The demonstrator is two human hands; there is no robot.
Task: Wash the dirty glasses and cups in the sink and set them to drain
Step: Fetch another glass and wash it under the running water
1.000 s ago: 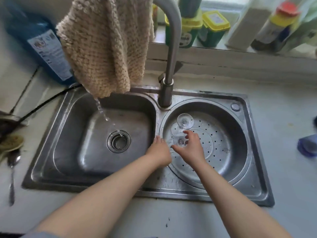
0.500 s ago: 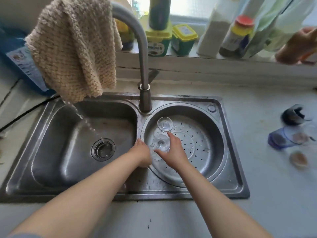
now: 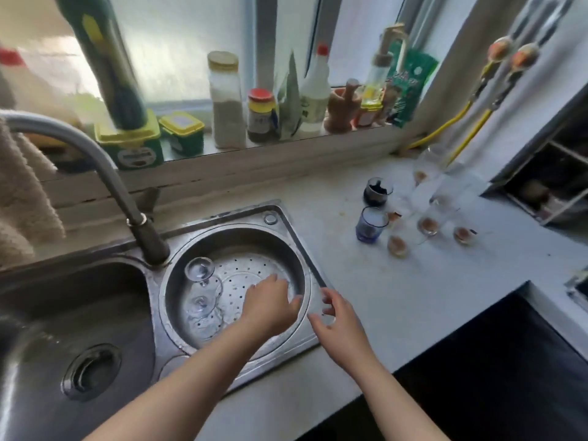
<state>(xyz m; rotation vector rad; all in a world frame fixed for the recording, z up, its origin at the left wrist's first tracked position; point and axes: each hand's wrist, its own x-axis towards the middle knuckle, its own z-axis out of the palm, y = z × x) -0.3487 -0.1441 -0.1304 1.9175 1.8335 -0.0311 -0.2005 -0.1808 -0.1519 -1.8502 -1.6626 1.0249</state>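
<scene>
Left hand spread, empty, over round perforated steel drain basin; right hand loose, empty, at its right rim. Done: two clear stemmed glasses inverted at basin's left edge. Left: stained clear glasses and blue cup, counter's far right

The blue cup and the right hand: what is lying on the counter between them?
In the head view, only bare pale counter lies between the blue cup and the right hand; the dirty glasses stand farther right.
</scene>
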